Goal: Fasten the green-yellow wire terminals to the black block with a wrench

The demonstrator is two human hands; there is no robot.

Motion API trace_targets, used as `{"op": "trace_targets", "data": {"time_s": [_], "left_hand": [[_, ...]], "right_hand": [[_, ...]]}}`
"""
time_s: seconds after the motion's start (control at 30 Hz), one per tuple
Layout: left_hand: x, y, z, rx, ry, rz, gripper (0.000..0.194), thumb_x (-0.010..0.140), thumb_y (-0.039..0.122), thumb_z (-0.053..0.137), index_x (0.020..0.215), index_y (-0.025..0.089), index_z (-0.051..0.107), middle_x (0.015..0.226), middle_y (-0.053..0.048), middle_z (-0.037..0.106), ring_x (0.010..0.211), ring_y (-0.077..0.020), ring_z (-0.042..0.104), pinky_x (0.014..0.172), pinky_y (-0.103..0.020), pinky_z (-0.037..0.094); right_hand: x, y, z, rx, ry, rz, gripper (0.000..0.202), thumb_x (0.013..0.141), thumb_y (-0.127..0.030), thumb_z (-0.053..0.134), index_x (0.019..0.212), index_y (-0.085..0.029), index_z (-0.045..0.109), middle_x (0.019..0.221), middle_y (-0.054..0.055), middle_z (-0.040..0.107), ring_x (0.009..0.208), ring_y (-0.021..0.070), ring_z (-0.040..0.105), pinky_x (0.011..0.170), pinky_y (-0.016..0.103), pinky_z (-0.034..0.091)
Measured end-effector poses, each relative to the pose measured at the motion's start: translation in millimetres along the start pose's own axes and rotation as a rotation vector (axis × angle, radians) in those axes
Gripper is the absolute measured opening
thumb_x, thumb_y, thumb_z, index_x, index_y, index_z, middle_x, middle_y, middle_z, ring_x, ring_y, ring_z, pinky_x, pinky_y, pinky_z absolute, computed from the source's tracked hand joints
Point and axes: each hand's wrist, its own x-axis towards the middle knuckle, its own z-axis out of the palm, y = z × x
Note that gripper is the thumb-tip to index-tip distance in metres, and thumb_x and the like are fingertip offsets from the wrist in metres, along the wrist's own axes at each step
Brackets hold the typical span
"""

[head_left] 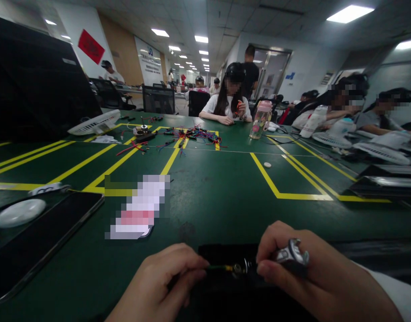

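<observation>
The left grip (pixel 165 279) pinches a thin green wire (pixel 215 267) between the thumb and the forefinger. The right grip (pixel 302 268) is closed around a silver metal tool (pixel 287 256), whose hooked end comes out above the thumb; the thumb and forefinger of this grip are bent close together, and I cannot tell if they pinch also some other part. If I take the bright phone (pixel 143 203) as landmark, the wire is to the right of it and nearer to the person. The yellow end of this wire reaches a small round metal part (pixel 238 269), which is between the two grips. If the end is fixed there, I cannot see.

The phone lies flat on the green desk (pixel 205 197), which has yellow tape lines (pixel 279 195). To the left of the phone there is a device with dark screen (pixel 57 237), with a white oval object (pixel 20 213) at its far side. Beyond the phone, a little to the right, is a tangle of thin wires (pixel 192 133), mostly red, blue and black. Farther right from the phone stand a bottle with pink lid (pixel 260 120) and, closer, a small white disc (pixel 267 165). Straight beyond the wires sits a co-worker (pixel 229 105) in white, whose forearm rests on the desk.
</observation>
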Motion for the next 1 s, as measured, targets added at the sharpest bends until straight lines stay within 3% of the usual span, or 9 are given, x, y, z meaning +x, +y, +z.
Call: {"op": "trace_targets", "data": {"time_s": [0.2,0.57,0.77,1.0], "left_hand": [[0,3,1.5,-0.036,0.029,-0.016,0.019,0.090,0.013,0.050,0.088,0.023,0.066,0.077,0.003,0.062,0.055,-0.0078,0.058,0.051,-0.013,0.043],[0,1,0.6,-0.005,-0.004,-0.015,0.020,0.090,0.012,0.048,0.089,0.023,0.065,0.076,0.003,0.061,0.057,-0.0080,0.059,0.052,-0.013,0.043],[0,2,0.7,-0.002,-0.007,-0.016,0.019,0.091,0.014,0.049,0.090,0.023,0.066,0.077,0.002,0.061,0.057,-0.0083,0.059,0.052,-0.014,0.043],[0,1,1.1,-0.006,0.006,-0.009,0.019,0.091,0.014,0.049,0.090,0.023,0.065,0.078,0.002,0.063,0.055,-0.0080,0.058,0.050,-0.014,0.043]], "right_hand": [[2,-3,6,-0.014,-0.049,0.052,0.017,0.089,-0.033,0.048,0.081,-0.023,0.061,0.076,0.002,0.058,0.066,0.0207,0.057,0.059,0.034,0.042],[6,-3,1,-0.012,-0.111,-0.045,0.011,0.088,-0.020,0.052,0.081,-0.023,0.061,0.076,0.001,0.058,0.070,0.0192,0.055,0.060,0.030,0.042],[10,-3,-4,0.029,-0.141,-0.166,0.014,0.089,-0.013,0.053,0.082,-0.023,0.060,0.078,-0.003,0.064,0.075,0.0171,0.055,0.070,0.031,0.039],[5,2,-8,0.010,-0.034,-0.076,0.014,0.092,-0.028,0.050,0.082,-0.024,0.059,0.072,-0.002,0.057,0.064,0.0169,0.052,0.056,0.028,0.039]]}}
